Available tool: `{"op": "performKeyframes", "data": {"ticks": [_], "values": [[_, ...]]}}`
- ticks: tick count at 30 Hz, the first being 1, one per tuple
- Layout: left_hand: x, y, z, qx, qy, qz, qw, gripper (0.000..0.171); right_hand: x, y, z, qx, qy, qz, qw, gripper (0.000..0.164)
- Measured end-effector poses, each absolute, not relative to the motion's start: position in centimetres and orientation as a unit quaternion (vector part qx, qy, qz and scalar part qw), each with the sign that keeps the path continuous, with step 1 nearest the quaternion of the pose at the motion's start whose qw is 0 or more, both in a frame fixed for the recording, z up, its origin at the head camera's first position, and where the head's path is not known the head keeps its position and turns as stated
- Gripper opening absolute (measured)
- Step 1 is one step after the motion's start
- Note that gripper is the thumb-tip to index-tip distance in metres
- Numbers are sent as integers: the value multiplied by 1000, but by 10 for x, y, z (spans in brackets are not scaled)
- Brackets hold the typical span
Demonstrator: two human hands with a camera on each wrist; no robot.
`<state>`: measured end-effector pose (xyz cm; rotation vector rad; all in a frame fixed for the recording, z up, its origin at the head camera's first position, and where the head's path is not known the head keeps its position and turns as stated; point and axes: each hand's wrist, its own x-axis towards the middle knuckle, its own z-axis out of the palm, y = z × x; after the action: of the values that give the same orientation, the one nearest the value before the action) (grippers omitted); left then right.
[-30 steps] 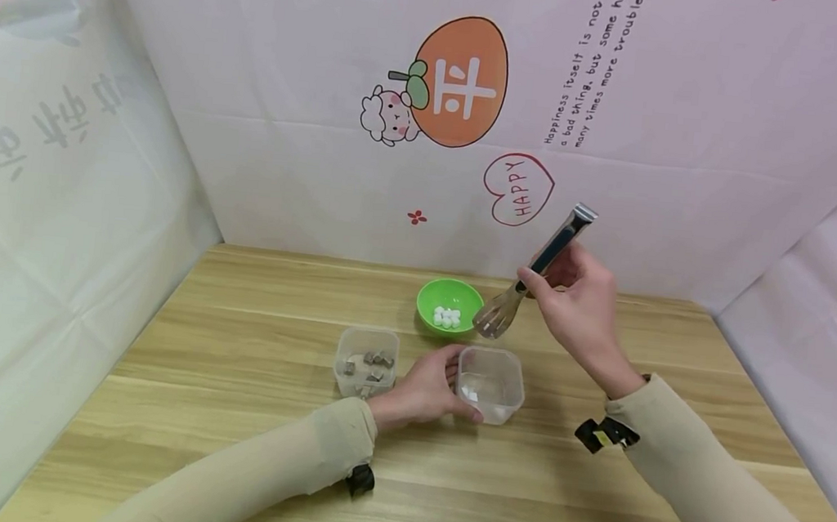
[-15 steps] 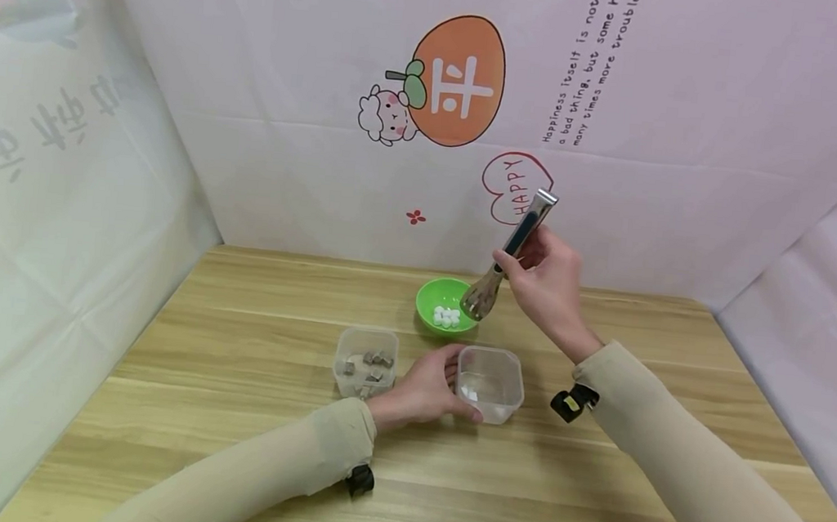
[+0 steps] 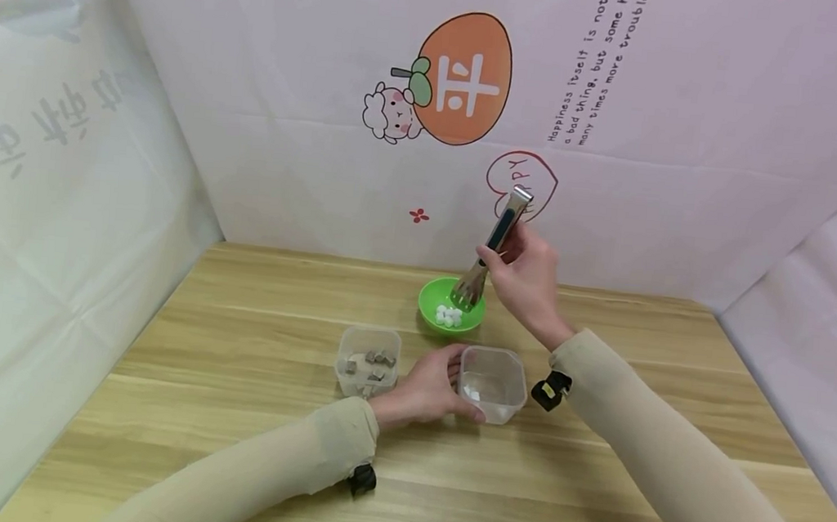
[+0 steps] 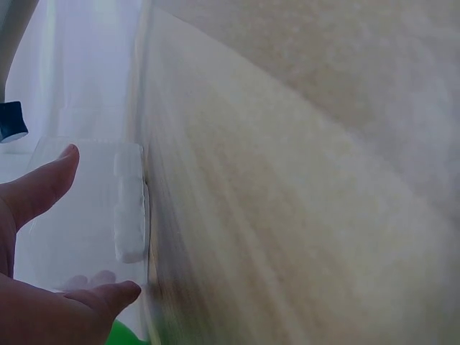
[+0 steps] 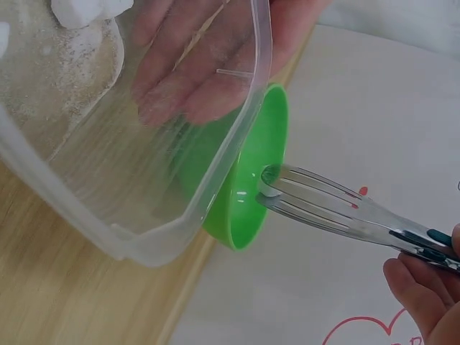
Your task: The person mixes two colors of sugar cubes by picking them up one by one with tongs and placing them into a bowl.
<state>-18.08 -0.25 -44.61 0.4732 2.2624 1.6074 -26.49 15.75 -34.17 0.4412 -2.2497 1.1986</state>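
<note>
My right hand (image 3: 526, 279) holds a pair of metal tongs (image 3: 502, 231) with dark grips, tilted with the tips down over a green bowl (image 3: 428, 296). In the right wrist view a small white piece (image 5: 269, 190) shows at the tong tips. Several white lumps (image 3: 448, 317) lie in the bowl. My left hand (image 3: 425, 386) grips a clear plastic box (image 3: 501, 382) from its left side, thumb in front and fingers behind. A few white blocks (image 4: 130, 215) sit on the floor of that box. The tips' contact with the bowl cannot be made out.
Left of my left hand stands a second clear box (image 3: 364, 340) holding several grey-brown pieces (image 3: 380, 358). All of these stand on a wooden table (image 3: 244, 411). A white printed sheet (image 3: 307, 178) rises behind the table, close to the bowl.
My right hand has moved left with the tongs, bringing their tips from right of the green bowl to over it. The left hand and box have stayed in place.
</note>
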Motion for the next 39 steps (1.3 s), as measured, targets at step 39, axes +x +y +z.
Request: {"op": "performKeyframes", "data": {"ticks": [39], "values": [[-180, 1, -445, 148, 792, 569, 162, 108, -216, 196, -322, 173, -833, 442, 285, 22]]}}
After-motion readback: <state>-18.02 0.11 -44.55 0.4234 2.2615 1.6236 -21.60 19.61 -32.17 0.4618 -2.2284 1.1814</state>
